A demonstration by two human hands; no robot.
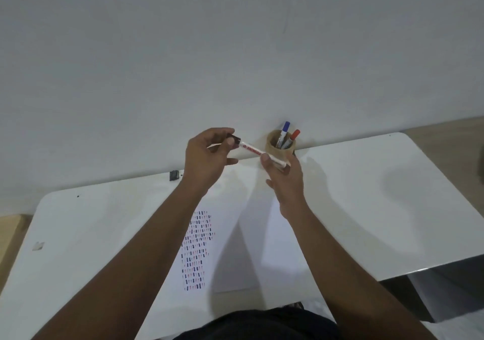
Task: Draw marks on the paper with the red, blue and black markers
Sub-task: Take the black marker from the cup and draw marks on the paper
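White bench (366,195) fills the head view, set against a pale wall. I see both bare forearms reaching forward over it.

Black marker (262,154) is held up in the air between the two hands, above the far edge of the bench, roughly level and slanting down to the right. White barrel with red print, dark cap at the left end.

Left hand (207,156): fingers (230,142) pinched around the capped end of the black marker. Cap looks seated on the barrel, but I can't tell for sure, the fingertips cover the join.

Right hand (285,177): thumb on top and fingers under the other end of the barrel, gripping it.

Paper (235,235) lies flat on the bench under and between the forearms, partly hidden by them. Its left part carries a column of short dashes in red, blue and black (196,250), many rows, running toward me.

Brown cup (281,146) stands at the back edge of the bench just behind the right hand. Blue marker (284,130) and red marker (292,137) stand in it, caps up, leaning right.

Small dark object (174,175) sits at the bench's back edge, left of the left hand. Small grey scrap (38,245) lies near the left edge. Dark clothing shows at bottom centre.
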